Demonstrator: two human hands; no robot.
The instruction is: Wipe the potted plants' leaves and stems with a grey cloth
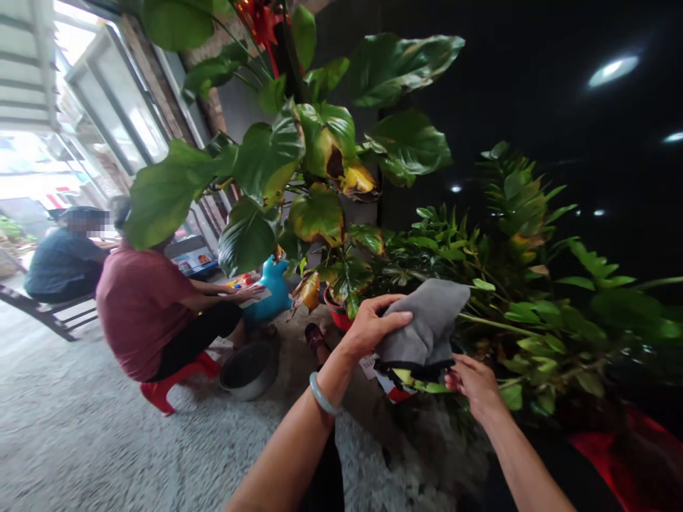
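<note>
My left hand [376,327] is closed on a grey cloth [427,316] with a dark edge, its thumb lying over the fabric. At the lower right corner of that cloth, the fingers of my right hand [474,384] are curled together and seem to pinch the edge. A yellow-green leaf [427,386] shows beneath the cloth, beside the right fingertips; whether they also touch it I cannot tell. Leafy green plants [533,313] stand just beyond both hands. A pale bangle [321,395] circles my left wrist.
A large-leaved plant [320,206] in a red pot [337,313] rises ahead. To the left, a person [144,306] sits on a red stool [160,392], touching a blue animal-shaped toy [269,295]. A grey basin [250,373] stands nearby; another person [64,249] sits farther back.
</note>
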